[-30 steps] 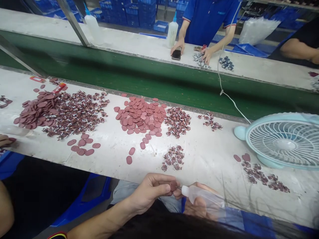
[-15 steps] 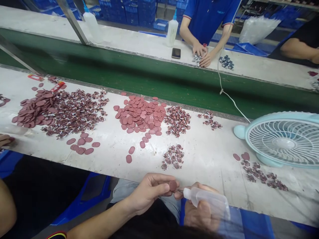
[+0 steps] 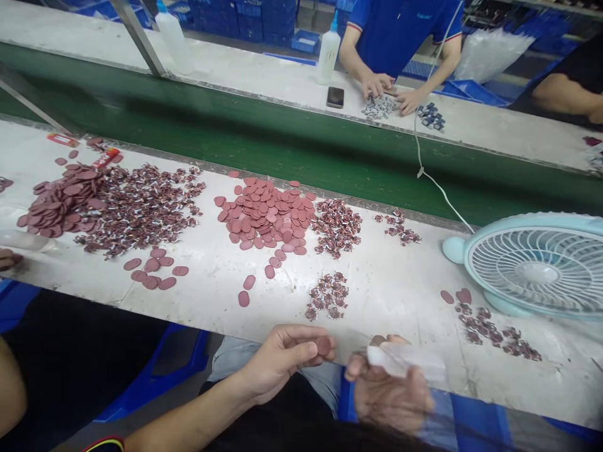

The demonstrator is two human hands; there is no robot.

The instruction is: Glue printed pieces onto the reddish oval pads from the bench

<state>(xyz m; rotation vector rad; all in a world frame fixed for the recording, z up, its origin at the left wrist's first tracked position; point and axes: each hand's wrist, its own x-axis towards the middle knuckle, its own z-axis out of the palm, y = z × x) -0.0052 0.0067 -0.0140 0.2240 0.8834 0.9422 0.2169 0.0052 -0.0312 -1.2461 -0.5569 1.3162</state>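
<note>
My left hand (image 3: 277,361) pinches a small reddish-brown oval disc (image 3: 323,346) between thumb and fingers, just past the table's near edge. To its right, my right hand (image 3: 389,398) holds a translucent squeeze bottle (image 3: 417,363) with a white cap; motion smears both. The bottle's tip is apart from the disc, and its thin nozzle is hard to make out. Beyond my hands lies a small cluster of brown-and-white pieces (image 3: 327,296), too small to name. Farther off is a heap of similar reddish discs (image 3: 264,213).
A light-blue fan (image 3: 537,270) stands at right, near more small pieces (image 3: 494,333). Other heaps of discs (image 3: 61,201) and pieces (image 3: 141,210) lie at left. Past the green conveyor (image 3: 282,147), a person's hands (image 3: 409,100) work over small grey parts. Another person's hand (image 3: 8,258) shows far left.
My right hand has drawn the bottle away to the right, its nozzle leaving the disc. The left hand still holds the disc. Across the conveyor, the person's hands have moved apart.
</note>
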